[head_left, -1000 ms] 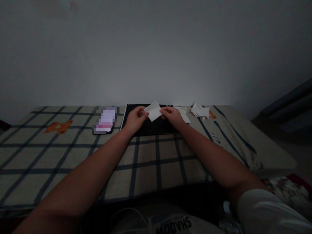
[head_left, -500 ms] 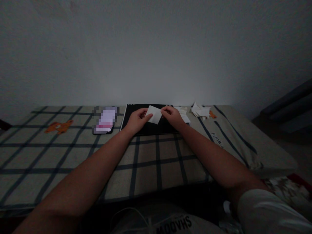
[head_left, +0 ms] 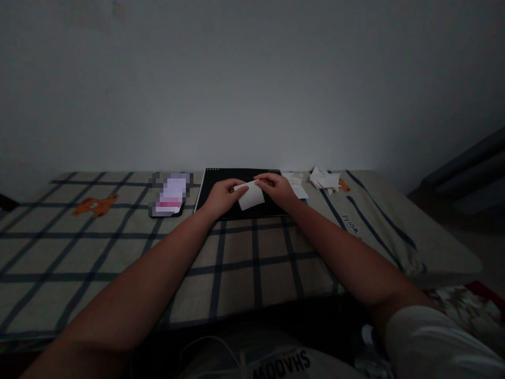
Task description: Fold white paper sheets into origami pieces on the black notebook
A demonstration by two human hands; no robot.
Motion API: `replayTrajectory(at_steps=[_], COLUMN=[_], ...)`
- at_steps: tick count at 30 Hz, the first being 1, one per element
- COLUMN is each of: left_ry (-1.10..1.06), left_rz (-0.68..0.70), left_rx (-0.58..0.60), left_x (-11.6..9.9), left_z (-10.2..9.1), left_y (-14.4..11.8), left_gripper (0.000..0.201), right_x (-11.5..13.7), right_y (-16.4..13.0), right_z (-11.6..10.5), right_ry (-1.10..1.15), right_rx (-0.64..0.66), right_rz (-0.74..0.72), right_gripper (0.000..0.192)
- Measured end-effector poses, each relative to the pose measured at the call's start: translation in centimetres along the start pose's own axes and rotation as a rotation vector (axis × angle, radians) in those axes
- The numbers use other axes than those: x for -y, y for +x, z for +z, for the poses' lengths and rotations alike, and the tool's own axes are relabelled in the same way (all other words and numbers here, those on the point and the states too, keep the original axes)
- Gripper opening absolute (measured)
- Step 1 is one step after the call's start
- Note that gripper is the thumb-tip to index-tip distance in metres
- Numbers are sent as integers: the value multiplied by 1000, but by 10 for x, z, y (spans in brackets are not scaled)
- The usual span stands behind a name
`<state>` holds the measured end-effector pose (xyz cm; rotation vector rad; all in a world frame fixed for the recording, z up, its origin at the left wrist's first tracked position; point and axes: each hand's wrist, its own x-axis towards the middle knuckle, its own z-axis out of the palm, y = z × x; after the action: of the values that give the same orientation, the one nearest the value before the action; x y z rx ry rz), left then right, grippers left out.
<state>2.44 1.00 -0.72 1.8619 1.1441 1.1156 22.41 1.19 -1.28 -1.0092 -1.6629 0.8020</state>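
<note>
A small white piece of paper (head_left: pixel 251 197) is held between my two hands, its lower part hanging toward me. My left hand (head_left: pixel 224 197) pinches its upper left edge, thumb on the near side. At the upper right edge, the thumb and fingers of my right hand (head_left: pixel 278 189) are closed on it too. Both hands are above a black, flat pad with punched holes along its far edge (head_left: pixel 211 184), which lies on the checked cloth. Some fingertips are hidden behind the paper.
Left of the pad lies a phone (head_left: pixel 169 196) with a blurred screen. White paper sheets (head_left: pixel 299 188) lie by the pad's right edge, and a crumpled paper heap (head_left: pixel 324 178) is farther right. The checked cloth (head_left: pixel 240 268) covers the table up to the grey wall (head_left: pixel 252 84).
The paper has turned and its top edge has come lower, so it now hangs down toward me. My right hand has shifted slightly left along its top edge.
</note>
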Motion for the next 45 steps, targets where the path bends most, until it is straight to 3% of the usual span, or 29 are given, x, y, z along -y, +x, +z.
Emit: replayTrajectory(at_steps=[4, 8, 16, 24, 29, 34, 45], left_ry=[35, 2, 24, 8, 3, -56, -213], left_rz=[-2, -20, -14, -15, -59, -105, -181], left_rx=[-80, -88, -144, -145, -224, -264, -205], left_x=[6, 5, 3, 4, 7, 14, 15], left_z=[-1, -2, -3, -2, -3, -3, -3], left_y=[2, 2, 1, 1, 4, 9, 8], left_gripper=[28, 24, 27, 30, 30, 30, 34], right_x=[-3, -1, -3, -1, 2, 1, 1], right_y=[1, 2, 2, 2, -2, -4, -2], right_z=[0, 0, 0, -1, -2, -3, -4], right_ry=[-68, -171, -76, -163, -292, -460, -621], right_rx=[41, 45, 56, 54, 58, 177, 189], right_rz=[5, -8, 34, -12, -190, -422, -587], right_gripper=[26, 21, 25, 19, 32, 28, 23])
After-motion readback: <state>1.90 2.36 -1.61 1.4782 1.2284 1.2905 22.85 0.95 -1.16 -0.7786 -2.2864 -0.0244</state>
